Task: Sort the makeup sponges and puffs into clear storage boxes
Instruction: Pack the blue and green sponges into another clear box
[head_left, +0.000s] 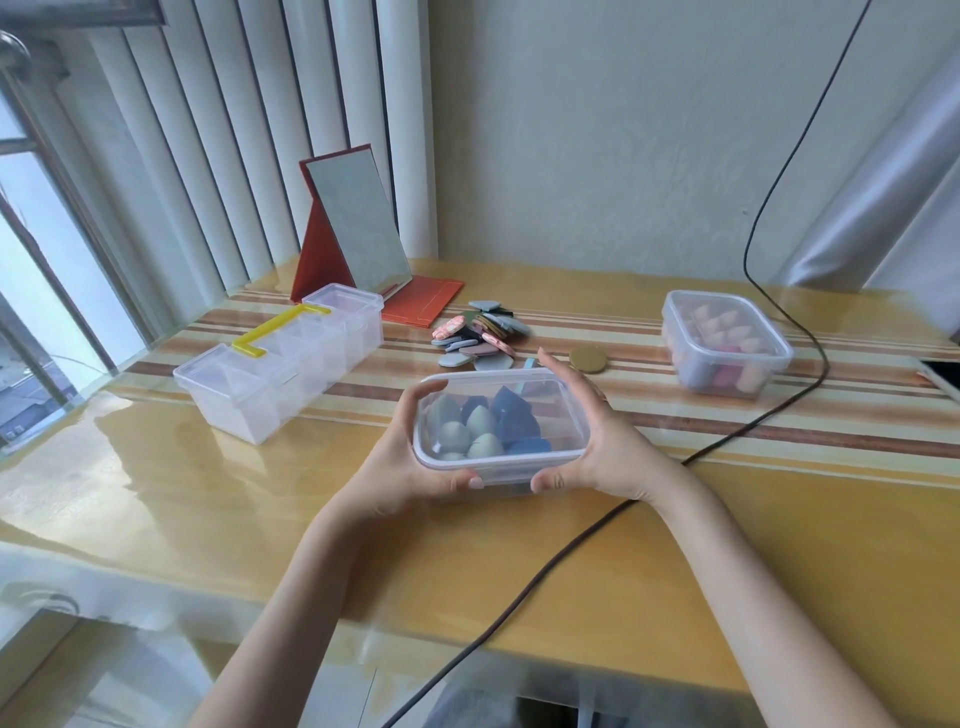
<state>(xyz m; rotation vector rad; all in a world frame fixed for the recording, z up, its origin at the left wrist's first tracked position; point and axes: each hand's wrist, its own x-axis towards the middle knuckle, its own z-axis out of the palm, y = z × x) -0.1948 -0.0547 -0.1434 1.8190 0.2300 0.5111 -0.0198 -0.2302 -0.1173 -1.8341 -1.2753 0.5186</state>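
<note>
Now my left hand (415, 457) and right hand (587, 441) clasp the clear box (498, 423) of blue and green sponges by its ends, keeping it level just above the tabletop (208, 493), seemingly finished, while flat puffs (480, 335) wait behind.

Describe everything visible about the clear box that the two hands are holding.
The clear box is a rectangular container of transparent plastic with rounded corners and a thick whitish rim; a clear lid seems to cover it. Inside lie egg-shaped sponges, grey-green at the left, dark blue toward the middle; the right part looks empty. The left hand grips its left end, the right hand its right end, thumbs on the near side, at the table's middle.
</note>
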